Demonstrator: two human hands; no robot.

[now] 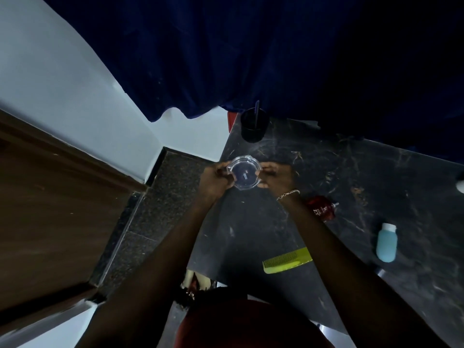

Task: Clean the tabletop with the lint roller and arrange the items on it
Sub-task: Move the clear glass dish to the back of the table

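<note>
Dim room; a dark marble-patterned tabletop (351, 177) set into a corner, a deep blue curtain (251, 59) hanging over its far edge, pale wall and a brown wooden panel to the left, speckled dark floor below.

Both hands meet at the tabletop's left edge on a clear faceted round plastic dish (245, 174). Left hand (213, 182) closed on its left rim, right hand (273, 175) closed on its right rim, fingers curled over the edges. Cannot tell whether the dish rests on the surface or is lifted just clear. A small object shows through its base; too small to identify.

Progress, as judged: early or middle. No lint roller is in view, so the cleaning cannot be confirmed; pale streaks and specks show on the surface near the arms. Arranging looks unfinished, with items lying scattered:
- yellow-green plastic comb (286, 259), flat, partly under the right forearm
- light blue squeeze bottle with a white cap (386, 243), on its side, well apart to the right
- small dark red bottle with white lettering (321, 208), on its side just beside the right wrist
- black cylindrical cup holding a thin stick (253, 125), upright at the far corner.

Obstacles: the loose items lie across any rolling path. Curtain hem overlaps the back of the tabletop.
</note>
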